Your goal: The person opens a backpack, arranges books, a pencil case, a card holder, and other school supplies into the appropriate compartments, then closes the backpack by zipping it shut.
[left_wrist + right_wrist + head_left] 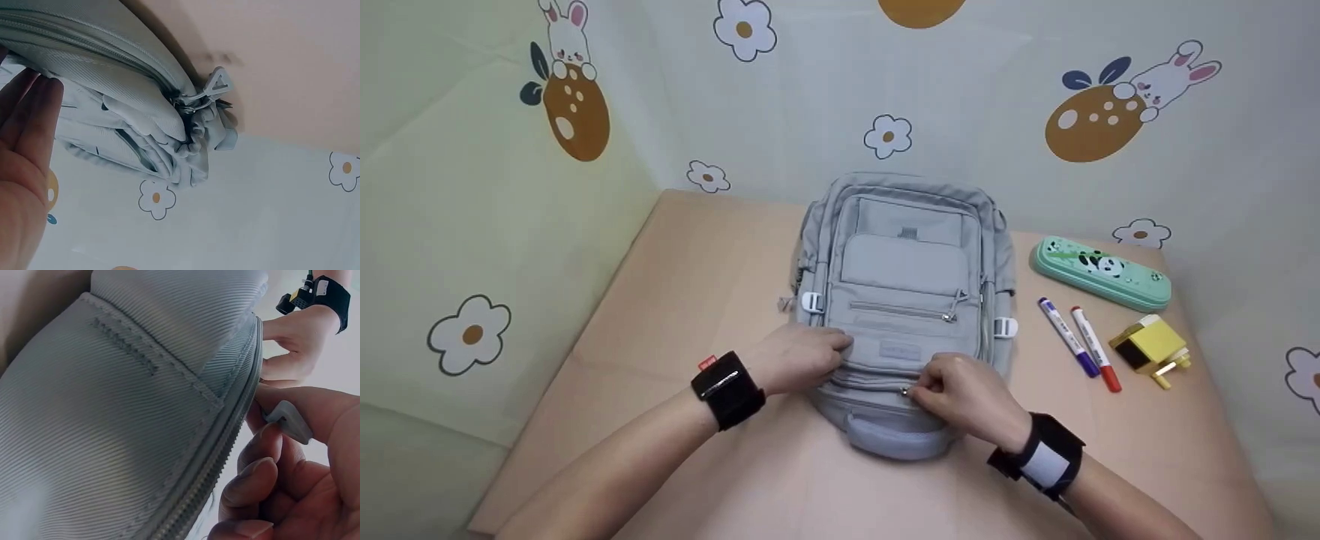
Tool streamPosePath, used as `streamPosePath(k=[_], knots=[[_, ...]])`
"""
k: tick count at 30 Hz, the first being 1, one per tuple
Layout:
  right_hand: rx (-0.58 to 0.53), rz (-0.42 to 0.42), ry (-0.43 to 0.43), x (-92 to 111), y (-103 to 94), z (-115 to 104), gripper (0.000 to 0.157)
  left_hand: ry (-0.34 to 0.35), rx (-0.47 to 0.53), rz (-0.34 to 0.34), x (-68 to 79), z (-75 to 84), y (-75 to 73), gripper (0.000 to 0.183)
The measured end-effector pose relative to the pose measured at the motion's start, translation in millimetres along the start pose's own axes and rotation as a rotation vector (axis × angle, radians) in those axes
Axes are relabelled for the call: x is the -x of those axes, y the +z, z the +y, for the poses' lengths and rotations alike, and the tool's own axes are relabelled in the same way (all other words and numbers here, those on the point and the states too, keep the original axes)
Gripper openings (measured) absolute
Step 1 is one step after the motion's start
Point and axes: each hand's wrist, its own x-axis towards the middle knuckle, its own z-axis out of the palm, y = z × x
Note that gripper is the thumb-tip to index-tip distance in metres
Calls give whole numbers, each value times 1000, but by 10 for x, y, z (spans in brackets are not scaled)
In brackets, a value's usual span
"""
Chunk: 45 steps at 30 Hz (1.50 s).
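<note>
A grey backpack lies on the table, its padded top handle toward me. My right hand pinches a zipper pull at the backpack's near end. In the right wrist view, that grey zipper pull sits between thumb and index finger, beside a curved zipper. On the backpack's left near side, my left hand holds the fabric edge. The left wrist view has its fingers fairly straight, tips at the fabric; the thumb is mostly out of view.
Right of the backpack, a green panda pencil case lies behind a blue-capped marker and a red-capped marker. Next to them is a yellow and black pencil sharpener with a crank. Patterned sheets stand behind and beside the table.
</note>
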Motion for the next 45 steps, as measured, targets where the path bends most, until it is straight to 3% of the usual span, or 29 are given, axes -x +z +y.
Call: streamPosePath(k=[11, 18, 25, 32, 38, 45], knots=[[-39, -58, 7, -19, 27, -26, 18, 3, -9, -41, -10, 3, 28, 11], [-47, -80, 30, -118, 100, -131, 16, 9, -18, -5, -20, 6, 57, 14], [-59, -121, -3, -276, 220, -269, 12, -35, -5, 15, -12, 28, 68, 8], [-29, -125, -16, -288, 250, -276, 11, -65, 5, -8, -19, 52, 73, 7], [-30, -122, -33, -258, 174, -206, 14, -107, 39, -23, -20, 66, 66, 7], [-18, -13, -109, -104, -90, 27, 4, -117, 57, -11, -7, 71, 91, 13]])
